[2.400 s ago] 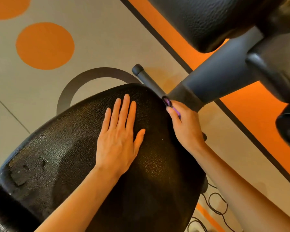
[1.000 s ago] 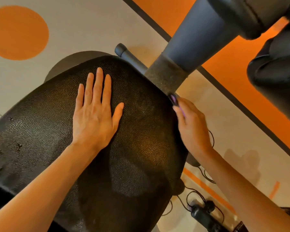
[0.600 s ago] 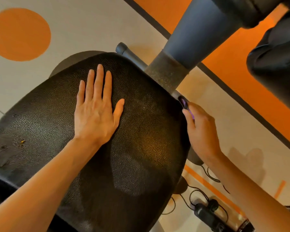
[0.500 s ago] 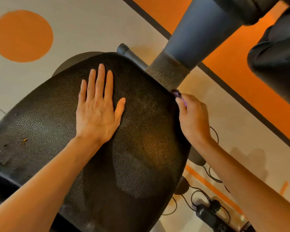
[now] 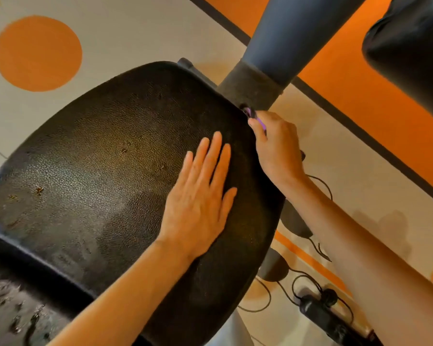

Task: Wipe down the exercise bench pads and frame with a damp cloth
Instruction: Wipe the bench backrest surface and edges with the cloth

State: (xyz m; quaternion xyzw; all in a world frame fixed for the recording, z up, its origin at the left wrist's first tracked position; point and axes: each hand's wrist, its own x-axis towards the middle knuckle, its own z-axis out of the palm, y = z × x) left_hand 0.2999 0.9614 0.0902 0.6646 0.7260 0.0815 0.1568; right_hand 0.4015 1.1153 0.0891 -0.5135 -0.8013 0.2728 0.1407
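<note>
Head view: we laid left hand (image 5: 198, 203) flat, fingers spread, on seat pad (image 5: 98, 171); right hand (image 5: 275, 148) at pad's far-right edge clenched purple cloth (image 5: 256, 121).

Seat pad (image 5: 105, 171): black pebble-grained vinyl or leatherette, dull sheen, with worn pale patches and small tears showing brownish backing. Adjoining pad (image 5: 18, 318) at lower left: same covering, surface cracked and flaking. Frame tube (image 5: 293, 33): smooth, matt grey-blue painted metal by the look of it. Collar (image 5: 250, 88) beneath it: rough, fuzzy grey wrap. Second pad (image 5: 410, 46) at upper right: glossy black vinyl. Floor (image 5: 125, 28): smooth matt sheet flooring, beige with orange. Cables (image 5: 308, 280): black, smooth plastic sheathing.
</note>
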